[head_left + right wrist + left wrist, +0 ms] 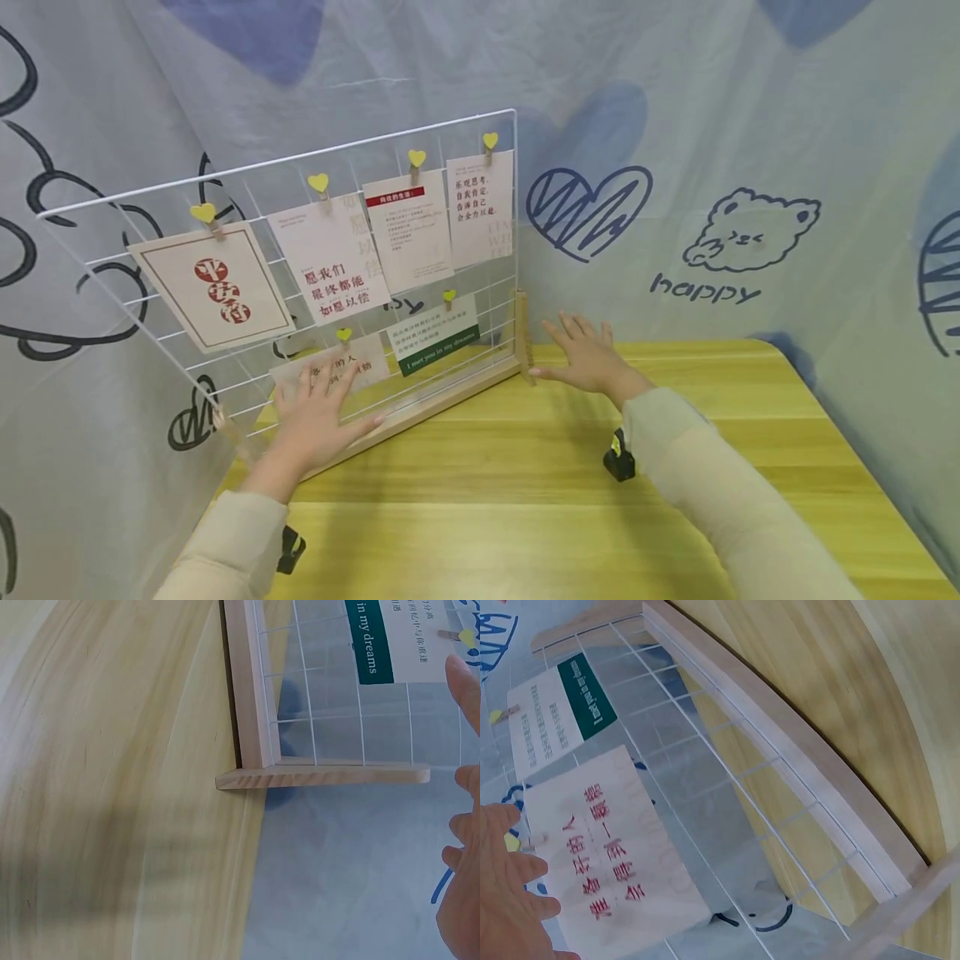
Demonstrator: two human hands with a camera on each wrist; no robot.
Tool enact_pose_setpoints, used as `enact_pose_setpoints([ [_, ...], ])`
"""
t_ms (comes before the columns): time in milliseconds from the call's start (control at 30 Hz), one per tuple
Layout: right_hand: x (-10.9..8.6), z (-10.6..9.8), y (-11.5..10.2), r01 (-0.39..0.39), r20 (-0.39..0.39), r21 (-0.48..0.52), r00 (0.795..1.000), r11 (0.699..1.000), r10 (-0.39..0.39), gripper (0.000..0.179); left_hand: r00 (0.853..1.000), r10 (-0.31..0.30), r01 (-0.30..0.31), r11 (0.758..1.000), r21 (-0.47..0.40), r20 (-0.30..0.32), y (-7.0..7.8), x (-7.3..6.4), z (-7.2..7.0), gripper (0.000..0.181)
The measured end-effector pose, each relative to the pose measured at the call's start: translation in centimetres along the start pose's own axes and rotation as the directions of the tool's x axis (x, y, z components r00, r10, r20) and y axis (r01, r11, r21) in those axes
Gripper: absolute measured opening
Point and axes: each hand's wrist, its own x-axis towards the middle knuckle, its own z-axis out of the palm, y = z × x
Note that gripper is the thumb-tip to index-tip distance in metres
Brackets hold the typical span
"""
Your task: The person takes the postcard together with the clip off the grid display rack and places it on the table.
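Observation:
A white wire grid rack stands on a wooden base [420, 417] toward the left of the table. Across its upper part hang several cards under yellow heart clips [318, 182], among them a square card [187, 300] with red characters. Lower down are a white-and-green card [432, 333] and a pale card [615, 847] with red writing. My left hand [315, 417] has its fingers spread in front of that pale card, hiding part of it in the head view. My right hand [588, 358], fingers apart, is just right of the rack's wooden end piece [522, 333]. Neither hand holds anything.
The yellow wood-grain table [487, 517] extends under both arms. Behind it hangs a pale curtain [862, 108] printed with hearts, a bear and the word happy. Small black devices [619, 458] sit at the wrists.

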Motion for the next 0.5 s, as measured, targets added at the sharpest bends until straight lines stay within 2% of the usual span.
enact_pose_setpoints([
  [233, 0.5, 0.0, -0.3, -0.001, 0.000, 0.016, 1.000, 1.000, 0.001, 0.085, 0.999, -0.048, 0.048, 0.999, -0.026, 0.013, -1.2, -1.3, -0.2, 0.085],
  [500, 1.1, -0.4, -0.8, 0.014, 0.013, 0.022, 1.000, 1.000, -0.014, 0.088, 0.996, -0.088, 0.088, 0.996, 0.014, -0.004, -2.7, -3.3, -1.1, 0.082],
])
